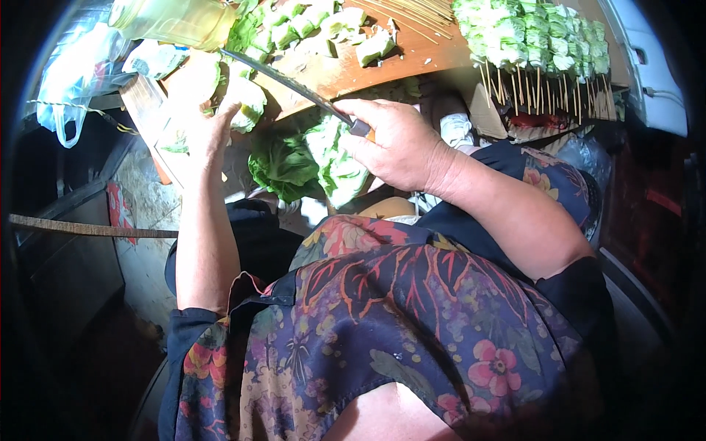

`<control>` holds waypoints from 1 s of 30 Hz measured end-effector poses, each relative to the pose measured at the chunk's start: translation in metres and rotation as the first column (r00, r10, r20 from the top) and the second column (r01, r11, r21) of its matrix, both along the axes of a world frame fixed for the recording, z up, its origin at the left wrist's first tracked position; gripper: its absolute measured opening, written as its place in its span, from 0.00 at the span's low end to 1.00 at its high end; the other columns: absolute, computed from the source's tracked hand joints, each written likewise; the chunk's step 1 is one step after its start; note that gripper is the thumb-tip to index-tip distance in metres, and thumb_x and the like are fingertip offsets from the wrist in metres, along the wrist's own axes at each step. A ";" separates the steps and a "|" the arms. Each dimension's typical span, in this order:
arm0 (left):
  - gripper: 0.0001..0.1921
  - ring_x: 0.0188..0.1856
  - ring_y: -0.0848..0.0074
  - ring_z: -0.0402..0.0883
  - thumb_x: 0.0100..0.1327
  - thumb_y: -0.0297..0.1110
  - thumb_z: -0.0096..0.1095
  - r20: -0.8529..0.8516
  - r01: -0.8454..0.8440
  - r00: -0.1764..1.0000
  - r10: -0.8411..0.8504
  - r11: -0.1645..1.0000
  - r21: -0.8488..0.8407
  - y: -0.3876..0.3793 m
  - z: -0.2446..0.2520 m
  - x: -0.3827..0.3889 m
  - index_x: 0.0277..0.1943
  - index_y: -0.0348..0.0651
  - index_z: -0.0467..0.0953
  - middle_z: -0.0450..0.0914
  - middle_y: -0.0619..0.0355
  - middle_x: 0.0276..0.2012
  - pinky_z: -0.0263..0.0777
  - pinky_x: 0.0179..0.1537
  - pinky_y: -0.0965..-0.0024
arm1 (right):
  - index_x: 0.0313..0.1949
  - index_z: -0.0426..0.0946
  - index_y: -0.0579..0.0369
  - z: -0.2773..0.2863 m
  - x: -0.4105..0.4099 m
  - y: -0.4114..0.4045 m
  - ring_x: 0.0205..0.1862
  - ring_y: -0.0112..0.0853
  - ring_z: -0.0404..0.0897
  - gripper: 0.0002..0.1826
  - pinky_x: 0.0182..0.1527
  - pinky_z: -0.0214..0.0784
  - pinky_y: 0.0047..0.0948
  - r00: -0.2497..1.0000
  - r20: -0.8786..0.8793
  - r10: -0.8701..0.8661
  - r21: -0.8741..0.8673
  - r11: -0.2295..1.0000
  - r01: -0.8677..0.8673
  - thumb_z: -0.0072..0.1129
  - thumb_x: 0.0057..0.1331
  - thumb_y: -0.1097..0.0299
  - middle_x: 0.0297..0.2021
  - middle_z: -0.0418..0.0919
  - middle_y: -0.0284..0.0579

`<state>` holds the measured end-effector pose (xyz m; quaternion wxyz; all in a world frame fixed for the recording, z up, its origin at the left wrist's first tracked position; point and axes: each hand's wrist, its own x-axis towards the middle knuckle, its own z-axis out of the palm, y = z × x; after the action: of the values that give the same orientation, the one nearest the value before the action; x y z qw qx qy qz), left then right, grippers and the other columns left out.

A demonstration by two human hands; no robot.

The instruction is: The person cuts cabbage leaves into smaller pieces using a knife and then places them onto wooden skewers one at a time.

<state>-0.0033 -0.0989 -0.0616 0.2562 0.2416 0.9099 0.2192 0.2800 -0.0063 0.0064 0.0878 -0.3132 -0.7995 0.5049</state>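
My right hand (400,146) grips the handle of a long knife (287,82). Its dark blade slants up and left over the edge of the wooden board (353,77). My left hand (207,132) is at the board's left end, its thumb and fingers around cut lettuce (194,77); strong glare hides part of the fingers. Another lettuce piece (248,105) lies just right of the thumb. Below the knife, loose lettuce leaves (336,160), some dark green, hang in front of my lap. Several cut lettuce chunks (325,27) lie farther back on the board.
Bamboo skewers (413,14) lie at the board's back. Skewered lettuce (529,38) is stacked at the right, sticks pointing towards me. A yellowish plastic jar (176,22) stands at the back left beside a plastic bag (77,71). A white appliance-like case (656,66) edges the right.
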 end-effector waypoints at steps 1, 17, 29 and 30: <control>0.35 0.45 0.65 0.79 0.56 0.47 0.70 0.095 -0.086 0.992 0.081 0.995 0.055 -0.001 -0.001 0.000 0.60 0.31 0.70 0.79 0.43 0.46 0.75 0.44 0.63 | 0.41 0.73 0.59 -0.001 -0.002 -0.002 0.36 0.50 0.79 0.15 0.42 0.72 0.44 1.000 0.016 0.007 -0.033 0.999 -0.007 0.54 0.61 0.60 0.30 0.79 0.54; 0.19 0.26 0.78 0.76 0.61 0.40 0.63 0.711 -0.363 0.692 0.120 0.910 0.199 0.000 -0.043 0.004 0.52 0.41 0.72 0.78 0.59 0.38 0.81 0.31 0.71 | 0.43 0.73 0.61 -0.013 -0.006 -0.013 0.40 0.51 0.79 0.16 0.46 0.72 0.45 0.990 0.082 0.114 -0.028 0.993 -0.112 0.52 0.62 0.62 0.34 0.79 0.57; 0.12 0.36 0.75 0.82 0.67 0.43 0.58 0.645 -0.285 0.762 0.056 0.924 0.256 0.024 -0.027 0.048 0.50 0.51 0.73 0.82 0.62 0.38 0.76 0.35 0.69 | 0.49 0.72 0.63 -0.022 -0.002 -0.017 0.43 0.49 0.77 0.19 0.48 0.69 0.43 0.963 0.237 0.129 -0.022 0.992 -0.128 0.52 0.63 0.63 0.37 0.77 0.57; 0.12 0.36 0.75 0.82 0.67 0.41 0.59 0.639 -0.298 0.766 0.067 0.919 0.260 0.024 -0.025 0.049 0.50 0.50 0.74 0.82 0.62 0.38 0.77 0.35 0.67 | 0.49 0.72 0.63 -0.022 -0.002 -0.017 0.43 0.50 0.77 0.19 0.48 0.70 0.43 0.960 0.244 0.134 -0.019 0.991 -0.133 0.52 0.63 0.63 0.37 0.77 0.57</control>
<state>0.0454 -0.0753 -0.0862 0.4702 0.1063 0.7414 0.4668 0.2779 -0.0231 -0.0154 -0.0461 -0.3188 -0.8228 0.4682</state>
